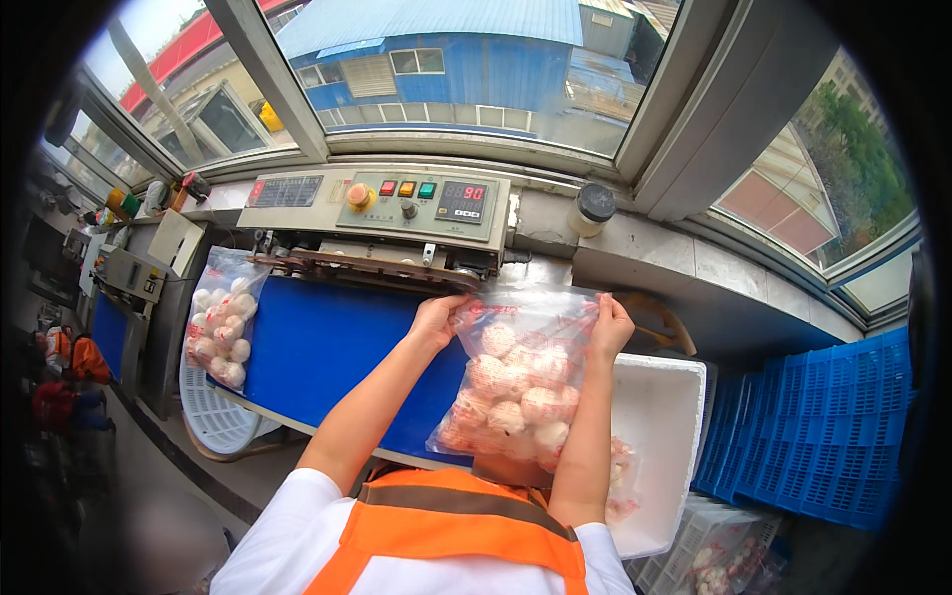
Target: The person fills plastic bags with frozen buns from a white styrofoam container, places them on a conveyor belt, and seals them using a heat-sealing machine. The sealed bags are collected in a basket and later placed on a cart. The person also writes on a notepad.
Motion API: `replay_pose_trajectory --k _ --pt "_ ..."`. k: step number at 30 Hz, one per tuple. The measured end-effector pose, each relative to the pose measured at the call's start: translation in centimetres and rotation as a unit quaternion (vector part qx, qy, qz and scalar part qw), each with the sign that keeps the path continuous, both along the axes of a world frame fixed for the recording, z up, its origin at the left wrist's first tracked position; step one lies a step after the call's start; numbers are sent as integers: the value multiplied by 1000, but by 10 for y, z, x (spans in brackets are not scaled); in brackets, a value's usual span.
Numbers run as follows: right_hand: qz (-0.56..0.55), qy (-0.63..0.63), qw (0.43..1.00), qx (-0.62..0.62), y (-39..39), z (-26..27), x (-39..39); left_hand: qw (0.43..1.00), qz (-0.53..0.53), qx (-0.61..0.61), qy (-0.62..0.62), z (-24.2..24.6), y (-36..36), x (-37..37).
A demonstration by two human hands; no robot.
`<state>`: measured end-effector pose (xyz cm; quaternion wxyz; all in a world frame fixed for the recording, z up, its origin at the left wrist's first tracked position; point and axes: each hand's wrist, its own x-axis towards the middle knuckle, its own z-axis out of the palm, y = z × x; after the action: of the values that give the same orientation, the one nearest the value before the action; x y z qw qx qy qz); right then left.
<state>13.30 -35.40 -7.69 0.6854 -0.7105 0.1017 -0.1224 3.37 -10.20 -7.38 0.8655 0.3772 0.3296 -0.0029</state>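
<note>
Between my two hands a clear plastic bag point(520, 372) with red print is stretched by its top edge. Several round white balls of food, perhaps buns, fill it. My left hand point(439, 320) pinches the upper left corner, close to the right end of a band sealing machine point(372, 216). At the upper right corner my right hand point(611, 327) grips the plastic. The bag's lower part lies over the right end of a blue conveyor belt point(335, 335). Another filled bag point(222, 327) rests at the belt's left end.
A white foam box point(662, 439) stands at my right with a bag inside. Blue plastic crates point(811, 424) are stacked beyond it. Below the belt's left end sits a white basket point(216, 416). A dark-lidded jar point(593, 210) stands on the ledge. People point(71, 353) are at the far left.
</note>
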Motion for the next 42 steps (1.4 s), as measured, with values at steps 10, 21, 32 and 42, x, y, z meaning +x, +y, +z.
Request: replay_pose_trajectory --k 10,21,32,42 --pt "-35 -77 996 -38 38 4 -17 999 -2 48 0 0 27 -10" --pt "-25 -52 998 -24 66 -5 -27 997 13 65 -26 -7 58 -20" --pt "-57 -64 996 -27 97 -5 -36 997 26 79 -9 -13 93 -26" --pt "-44 15 998 48 117 -2 -47 997 -15 67 -26 -48 162 -26"
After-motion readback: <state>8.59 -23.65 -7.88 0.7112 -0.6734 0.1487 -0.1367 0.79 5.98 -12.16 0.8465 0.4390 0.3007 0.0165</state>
